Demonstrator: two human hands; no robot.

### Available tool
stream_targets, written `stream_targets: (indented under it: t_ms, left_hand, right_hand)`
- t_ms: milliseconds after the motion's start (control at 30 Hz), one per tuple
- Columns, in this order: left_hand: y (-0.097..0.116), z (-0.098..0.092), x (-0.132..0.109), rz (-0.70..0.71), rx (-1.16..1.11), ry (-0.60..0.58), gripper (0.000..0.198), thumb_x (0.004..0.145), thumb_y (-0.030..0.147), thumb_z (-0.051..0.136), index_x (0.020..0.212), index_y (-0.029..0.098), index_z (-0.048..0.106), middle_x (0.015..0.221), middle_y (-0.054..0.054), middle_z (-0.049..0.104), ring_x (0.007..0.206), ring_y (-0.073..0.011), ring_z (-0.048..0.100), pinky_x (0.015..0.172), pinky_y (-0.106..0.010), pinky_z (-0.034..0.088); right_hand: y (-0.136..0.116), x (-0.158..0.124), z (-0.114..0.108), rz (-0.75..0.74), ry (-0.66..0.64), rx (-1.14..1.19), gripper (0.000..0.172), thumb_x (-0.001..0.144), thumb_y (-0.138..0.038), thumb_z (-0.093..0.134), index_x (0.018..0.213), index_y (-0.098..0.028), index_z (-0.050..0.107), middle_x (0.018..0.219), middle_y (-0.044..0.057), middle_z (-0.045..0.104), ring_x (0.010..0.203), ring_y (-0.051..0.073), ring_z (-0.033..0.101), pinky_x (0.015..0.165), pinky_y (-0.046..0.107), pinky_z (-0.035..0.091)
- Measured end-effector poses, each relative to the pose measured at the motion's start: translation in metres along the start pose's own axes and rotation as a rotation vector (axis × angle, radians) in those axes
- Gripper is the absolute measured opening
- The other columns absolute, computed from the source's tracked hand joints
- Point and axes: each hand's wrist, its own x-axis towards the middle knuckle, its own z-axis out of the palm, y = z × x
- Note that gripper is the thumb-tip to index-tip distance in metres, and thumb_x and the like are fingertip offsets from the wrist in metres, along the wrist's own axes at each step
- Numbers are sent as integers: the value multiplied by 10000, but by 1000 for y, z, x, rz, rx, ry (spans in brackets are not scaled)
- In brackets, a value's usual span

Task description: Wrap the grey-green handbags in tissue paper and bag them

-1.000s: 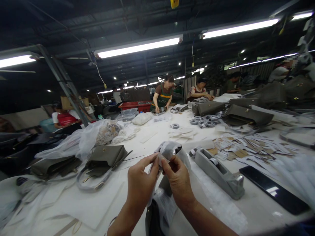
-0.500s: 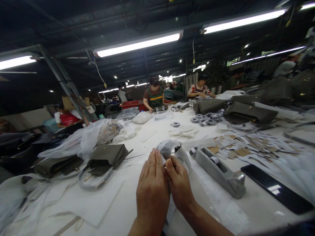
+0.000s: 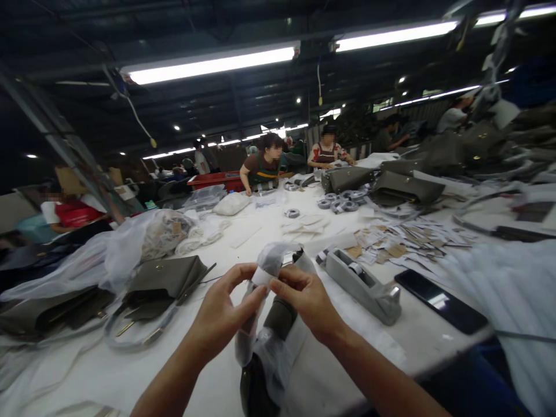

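Note:
My left hand (image 3: 223, 313) and my right hand (image 3: 306, 301) meet above the white table (image 3: 208, 376), both pinching the same thin white wrapping (image 3: 263, 277) around a dark olive strap (image 3: 280, 317). The strap runs down from my fingers toward me, partly covered in clear plastic film (image 3: 271, 353). The left thumb and forefinger grip the wrap's left edge. On its right edge sit my right fingertips. A grey tape dispenser (image 3: 362, 285) lies just right of my right hand.
An olive handbag (image 3: 167, 278) lies left of my hands, with a clear plastic bag (image 3: 125, 246) behind it. A black phone (image 3: 441, 300) rests near the right edge. Paper tags (image 3: 403, 240), tape rolls (image 3: 341, 204) and more handbags (image 3: 399, 186) fill the far right. Other people work at the table's far end.
My hands were pressed together over the wrap half a second ago; now they have drawn apart, each pinching an edge. The view has shifted to the right and down.

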Motion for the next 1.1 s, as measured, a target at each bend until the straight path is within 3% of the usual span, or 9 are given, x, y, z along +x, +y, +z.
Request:
stream_targets:
  t_ms: [100, 200, 300, 433, 600, 733, 833, 967, 1100]
  left_hand:
    - [-8, 7, 0, -149, -239, 60, 401, 802, 427, 733, 1130, 214, 640, 1092, -69, 722, 1076, -244, 663, 915, -317, 521]
    - [-14, 10, 1, -304, -438, 204, 519, 715, 466, 807, 1135, 225, 620, 959, -32, 735, 894, -194, 696, 737, -231, 544]
    - [-17, 12, 2, -358, -509, 242, 625, 632, 479, 859, 1143, 218, 610, 866, -16, 726, 741, -161, 672, 600, -189, 513]
    - [-15, 15, 3, -371, -516, 219, 635, 644, 506, 844, 1166, 249, 590, 899, -6, 724, 741, -148, 651, 598, -178, 497]
    - [-17, 14, 3, -406, -508, 201, 644, 623, 526, 855, 1158, 281, 591, 963, -2, 732, 844, -154, 670, 666, -164, 498]
    - [-18, 12, 2, -416, -513, 190, 656, 613, 524, 862, 1163, 288, 593, 959, -1, 746, 848, -155, 682, 693, -172, 506]
    - [-14, 13, 2, -413, -529, 218, 656, 594, 522, 873, 1142, 286, 603, 915, 13, 749, 836, -144, 682, 677, -155, 497]
    - [-9, 16, 1, -409, -544, 245, 669, 566, 523, 888, 1124, 272, 618, 861, 33, 738, 772, -121, 666, 619, -135, 476]
    - [-7, 16, 1, -410, -549, 258, 655, 573, 517, 890, 1118, 267, 627, 852, 44, 736, 734, -102, 643, 620, -123, 471]
  right_hand:
    - [2, -2, -34, -99, 17, -295, 223, 879, -377, 665, 1044, -280, 779, 1047, 48, 738, 1022, 246, 649, 960, 396, 472]
    - [12, -15, -101, -161, 273, -690, 226, 854, -389, 671, 1029, -287, 773, 1151, 58, 722, 1141, 264, 611, 1080, 446, 393]
    - [25, -36, -179, -64, 551, -1022, 268, 800, -461, 675, 885, -226, 770, 1238, 132, 676, 1241, 323, 541, 1126, 509, 324]
    - [37, -52, -243, 226, 558, -1057, 339, 733, -530, 682, 684, -200, 743, 1279, 162, 650, 1317, 364, 468, 1162, 518, 241]
    - [34, -50, -251, 434, 418, -860, 393, 728, -566, 653, 693, -200, 793, 1213, 133, 707, 1117, 333, 644, 1007, 450, 443]
    - [14, -55, -242, 429, 451, -737, 467, 774, -606, 603, 785, -182, 799, 1332, 105, 643, 1249, 317, 569, 1058, 403, 411]
    - [-6, -67, -236, 426, 512, -663, 467, 772, -623, 637, 844, -190, 797, 1279, 107, 678, 1251, 306, 562, 1071, 392, 403]
    - [-9, -92, -234, 506, 521, -522, 507, 701, -633, 735, 896, -169, 793, 1009, 133, 762, 984, 278, 683, 892, 376, 528]
    - [20, -113, -240, 541, 614, -470, 503, 623, -595, 801, 837, -140, 781, 849, 127, 766, 703, 198, 685, 686, 321, 567]
